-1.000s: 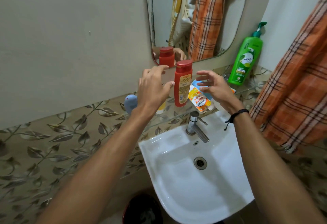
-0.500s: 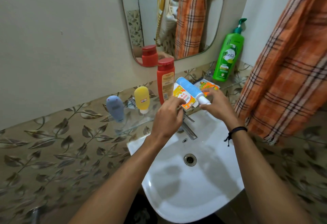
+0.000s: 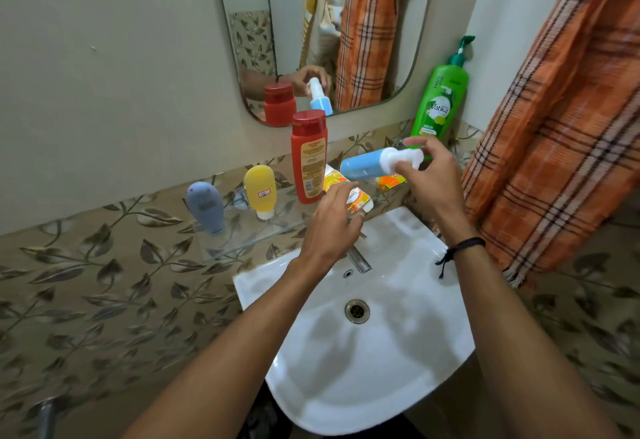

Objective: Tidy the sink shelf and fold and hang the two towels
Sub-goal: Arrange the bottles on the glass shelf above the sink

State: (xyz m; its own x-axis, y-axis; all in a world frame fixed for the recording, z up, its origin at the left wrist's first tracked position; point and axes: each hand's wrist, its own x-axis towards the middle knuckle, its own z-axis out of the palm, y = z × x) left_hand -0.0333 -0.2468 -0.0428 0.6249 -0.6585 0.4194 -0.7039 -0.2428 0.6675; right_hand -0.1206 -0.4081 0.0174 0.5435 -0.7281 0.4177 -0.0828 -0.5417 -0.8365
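Note:
A glass shelf (image 3: 242, 244) runs along the wall above the sink. On it stand a grey-blue tube (image 3: 206, 208), a yellow tube (image 3: 260, 190), a red bottle (image 3: 309, 156) and a green pump bottle (image 3: 440, 106). My right hand (image 3: 431, 178) grips the white cap end of a blue bottle (image 3: 363, 164), held sideways above the shelf. My left hand (image 3: 332, 227) reaches to an orange-and-white pack (image 3: 358, 199) lying on the shelf; whether it grips it I cannot tell. Another orange pack (image 3: 391, 181) lies behind. An orange plaid towel (image 3: 561, 133) hangs at right.
The white sink basin (image 3: 374, 352) with a chrome tap (image 3: 360, 260) sits below the shelf. A mirror (image 3: 332, 22) above reflects the red bottle, my hand and hanging towels. Leaf-patterned tiles cover the lower wall.
My right hand has lifted the blue bottle off the shelf and turned it sideways. My left hand left the red bottle and came down to the orange-and-white pack.

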